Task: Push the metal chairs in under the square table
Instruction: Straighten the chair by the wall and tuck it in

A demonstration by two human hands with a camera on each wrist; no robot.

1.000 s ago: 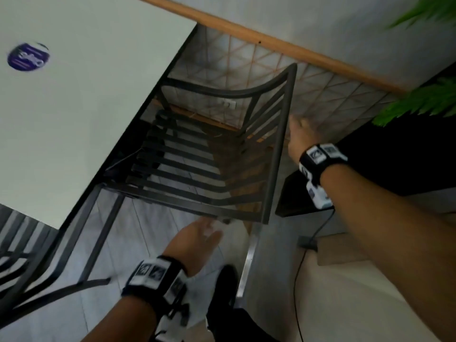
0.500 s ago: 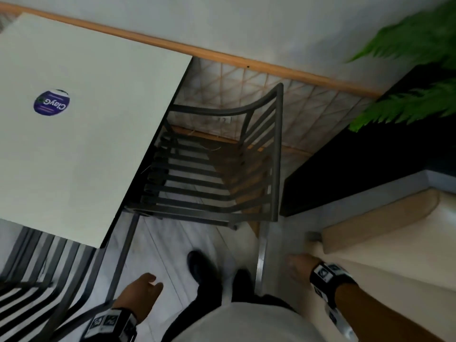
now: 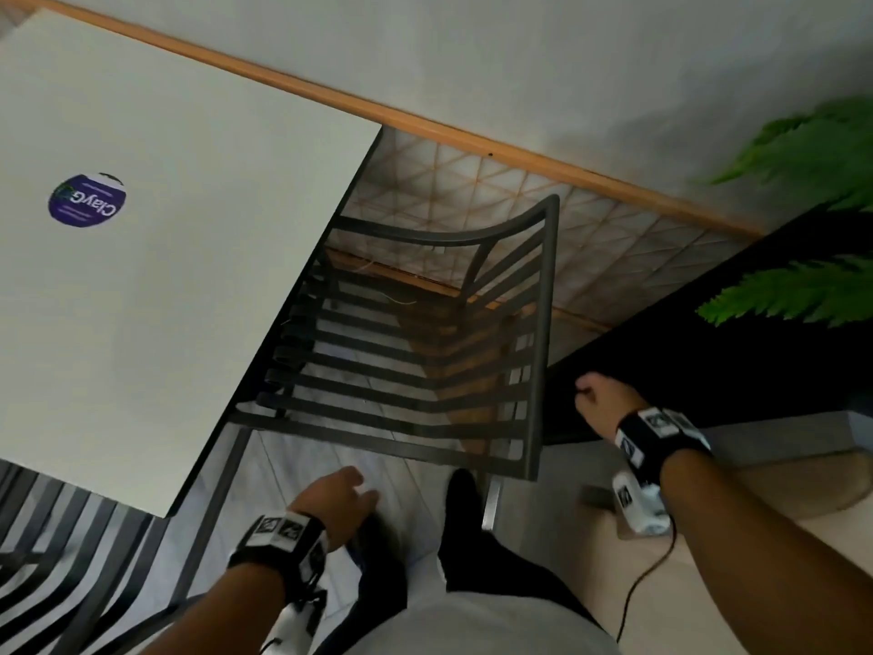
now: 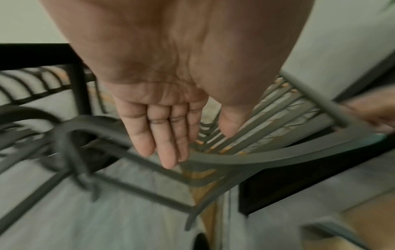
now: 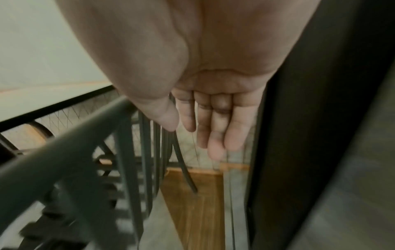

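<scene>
Now | left hand point(image 3: 338, 501), right hand point(image 3: 604, 401) free | metal chair point(image 3: 425, 352) partly under table point(image 3: 165, 238)

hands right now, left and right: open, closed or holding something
Left hand: open, fingers straight, holding nothing, off the dark metal slatted chair.
Right hand: open, fingers relaxed, holding nothing.

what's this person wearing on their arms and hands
Both forearms are bare, no sleeves or gloves. Each wrist carries a black band set with square black-and-white marker tags, and a white camera unit hangs beneath it. A thin black cable trails from the right one. The left hand and right hand are bare.
</scene>
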